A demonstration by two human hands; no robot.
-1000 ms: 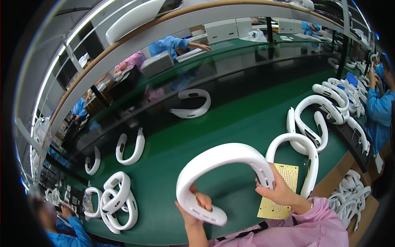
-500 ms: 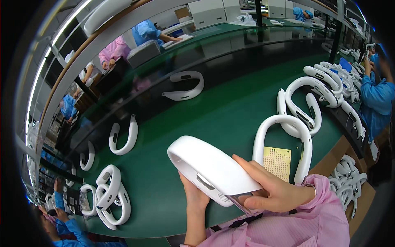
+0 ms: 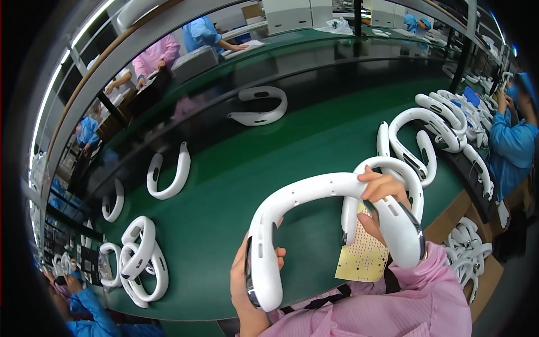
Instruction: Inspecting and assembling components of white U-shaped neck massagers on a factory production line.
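I hold a white U-shaped plastic neckband [image 3: 314,196] over the green conveyor belt [image 3: 236,185]. My left hand [image 3: 244,283] grips its left arm from behind, near the end with a dark slot. My right hand [image 3: 382,196] grips its right arm, thumb on the inner side. The curved middle of the band faces away from me, its small holes showing. Under my right hand lies another white neckband [image 3: 393,168] and a yellowish perforated card [image 3: 364,255].
More white neckbands lie on the belt: one far off [image 3: 259,106], one at mid left [image 3: 168,174], a pile at lower left [image 3: 137,261], several at the right [image 3: 426,135]. A cardboard box of neckbands [image 3: 469,253] stands to my right. People in blue and pink work around the line.
I have turned the neckband in my hands: it went from open-side toward me, to edge-on, to arched with both arms pointing down at me. My head view shifted slightly.
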